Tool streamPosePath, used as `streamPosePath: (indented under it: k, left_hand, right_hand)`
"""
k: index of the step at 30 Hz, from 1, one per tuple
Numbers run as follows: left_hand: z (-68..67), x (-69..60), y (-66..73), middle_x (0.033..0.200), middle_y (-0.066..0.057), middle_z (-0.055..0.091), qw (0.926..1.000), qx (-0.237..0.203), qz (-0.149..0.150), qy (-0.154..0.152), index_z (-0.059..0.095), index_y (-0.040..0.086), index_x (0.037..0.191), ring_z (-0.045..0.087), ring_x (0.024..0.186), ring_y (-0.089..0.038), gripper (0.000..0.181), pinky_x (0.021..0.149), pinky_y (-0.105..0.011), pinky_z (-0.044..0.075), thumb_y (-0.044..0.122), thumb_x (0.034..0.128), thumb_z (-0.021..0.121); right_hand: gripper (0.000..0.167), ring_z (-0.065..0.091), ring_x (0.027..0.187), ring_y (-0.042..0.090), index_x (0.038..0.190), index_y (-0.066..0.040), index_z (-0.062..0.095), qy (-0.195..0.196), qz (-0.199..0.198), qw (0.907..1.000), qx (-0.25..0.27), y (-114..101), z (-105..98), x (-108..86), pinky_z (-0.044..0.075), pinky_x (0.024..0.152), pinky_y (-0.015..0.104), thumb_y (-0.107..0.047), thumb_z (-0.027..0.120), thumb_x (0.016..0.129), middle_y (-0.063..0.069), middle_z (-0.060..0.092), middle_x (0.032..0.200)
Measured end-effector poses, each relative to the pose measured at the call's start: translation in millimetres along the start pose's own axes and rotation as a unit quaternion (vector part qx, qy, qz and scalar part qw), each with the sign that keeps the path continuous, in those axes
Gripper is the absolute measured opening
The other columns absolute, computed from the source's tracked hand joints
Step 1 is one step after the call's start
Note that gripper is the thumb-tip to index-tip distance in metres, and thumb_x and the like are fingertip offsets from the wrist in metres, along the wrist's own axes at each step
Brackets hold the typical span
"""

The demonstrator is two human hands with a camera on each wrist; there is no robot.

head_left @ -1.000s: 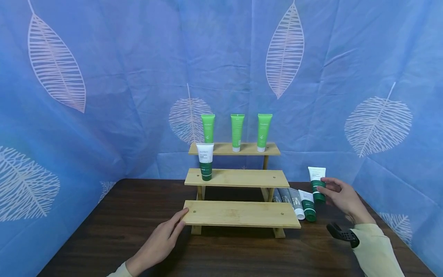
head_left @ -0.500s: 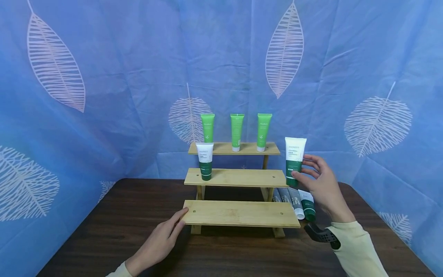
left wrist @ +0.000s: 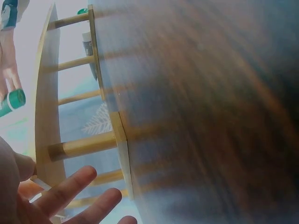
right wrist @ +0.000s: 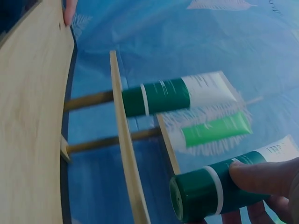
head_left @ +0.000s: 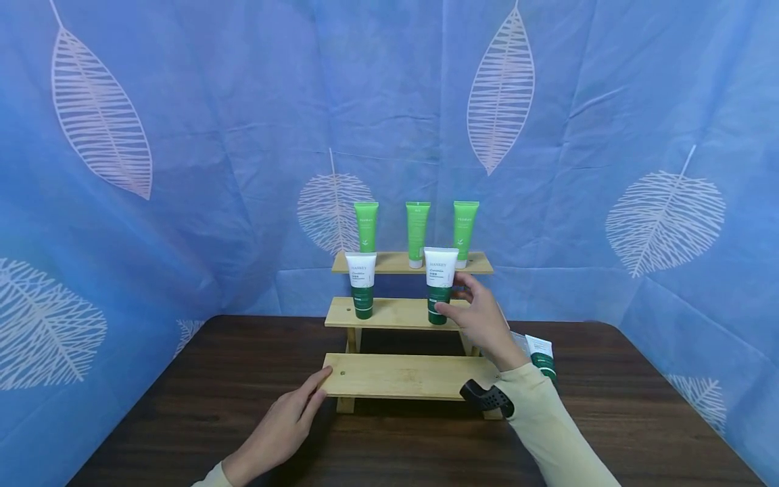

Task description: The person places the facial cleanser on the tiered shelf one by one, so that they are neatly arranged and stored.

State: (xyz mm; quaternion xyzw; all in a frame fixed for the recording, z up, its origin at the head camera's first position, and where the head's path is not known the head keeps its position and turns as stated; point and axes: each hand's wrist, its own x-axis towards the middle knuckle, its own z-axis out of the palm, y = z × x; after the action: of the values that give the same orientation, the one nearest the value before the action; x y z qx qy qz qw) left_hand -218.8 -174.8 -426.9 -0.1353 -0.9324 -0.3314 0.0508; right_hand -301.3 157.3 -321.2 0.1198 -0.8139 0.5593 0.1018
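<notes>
I'm curling my right fingers [head_left: 468,281] round a white-and-green tube [head_left: 441,268] at the middle shelf [head_left: 395,312], left fingers [head_left: 316,379] loosely spread, touching the bottom shelf [head_left: 408,375]; three green tubes [head_left: 416,230] and a twin [head_left: 362,284] are already standing, another tube [head_left: 540,348] lying on the desk [head_left: 213,392], seemingly left.

The head camera looks forward and down from well back, over the dark brown wooden worktop [head_left: 182,406] and pale, three-tiered wooden stand [head_left: 402,379]. Both wrist cameras sit close, turned sideways: the left looks low along the stand and worktop, the right faces a held white-and-dark-green plastic tube [right wrist: 203,193]. All three share the stand.
</notes>
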Motion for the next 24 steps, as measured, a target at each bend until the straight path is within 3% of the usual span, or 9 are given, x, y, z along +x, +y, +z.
streamPosePath:
  k: [4, 10, 24]
  left_hand:
    - [0.8, -0.6, -0.9, 0.151, -0.013, 0.054, 1.0000, 0.000, -0.001, 0.000, 0.048, 0.018, 0.154, 0.058, 0.131, -0.026, 0.046, 0.104, -0.054, 0.049, 0.034, 0.1103, 0.047]
    - [0.8, -1.2, -1.1, 0.151, -0.015, 0.053, 1.0000, -0.002, -0.001, 0.000, 0.047, 0.017, 0.154, 0.058, 0.131, -0.028, 0.046, 0.104, -0.054, 0.049, 0.034, 0.1106, 0.046]
    - [1.0, -0.3, -0.5, 0.153, -0.015, 0.052, 1.0000, -0.005, -0.004, -0.007, 0.047, 0.018, 0.154, 0.057, 0.132, -0.028, 0.046, 0.105, -0.055, 0.048, 0.033, 0.1105, 0.047]
  right_hand:
    - [0.059, 0.051, 0.135, 0.037, 0.149, -0.005, 0.044, -0.011, 0.000, 0.9997, 0.024, 0, 21, 7.3, 0.047, 0.105, 0.056, -0.004, 0.070, 0.096, 0.018, 0.049, 0.146]
    - [0.061, 0.051, 0.136, 0.036, 0.149, -0.007, 0.044, -0.013, 0.031, 0.9982, 0.050, -1, 38, 13.9, 0.050, 0.103, 0.054, 0.000, 0.070, 0.095, 0.016, 0.050, 0.146]
    - [0.060, 0.050, 0.136, 0.037, 0.146, -0.008, 0.045, -0.004, 0.049, 0.9982, 0.033, 1, 48, 22.5, 0.050, 0.104, 0.054, 0.002, 0.070, 0.094, 0.015, 0.050, 0.146]
